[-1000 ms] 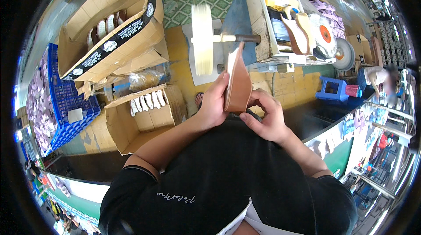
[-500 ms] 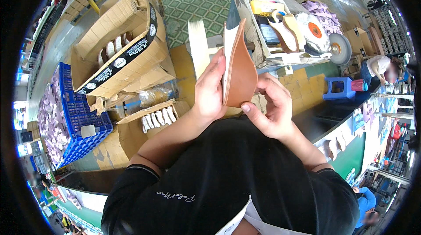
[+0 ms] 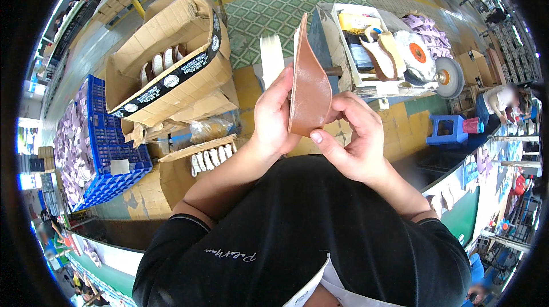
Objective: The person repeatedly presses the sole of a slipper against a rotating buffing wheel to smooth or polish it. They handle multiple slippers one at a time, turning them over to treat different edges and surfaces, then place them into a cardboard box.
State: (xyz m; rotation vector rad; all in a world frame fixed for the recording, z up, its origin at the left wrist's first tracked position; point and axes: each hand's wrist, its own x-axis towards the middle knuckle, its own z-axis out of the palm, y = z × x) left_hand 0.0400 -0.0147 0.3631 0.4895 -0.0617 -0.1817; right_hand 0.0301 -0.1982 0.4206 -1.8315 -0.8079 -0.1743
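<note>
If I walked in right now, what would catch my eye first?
First, the brown sole held upright in the middle between the left hand and right hand. To the left, open cardboard boxes of pale soles and a blue crate; behind, a grinding wheel.

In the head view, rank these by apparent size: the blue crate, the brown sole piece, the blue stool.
1. Blue crate
2. Brown sole piece, though held close to the camera, so its rank is unsure
3. Blue stool
</note>
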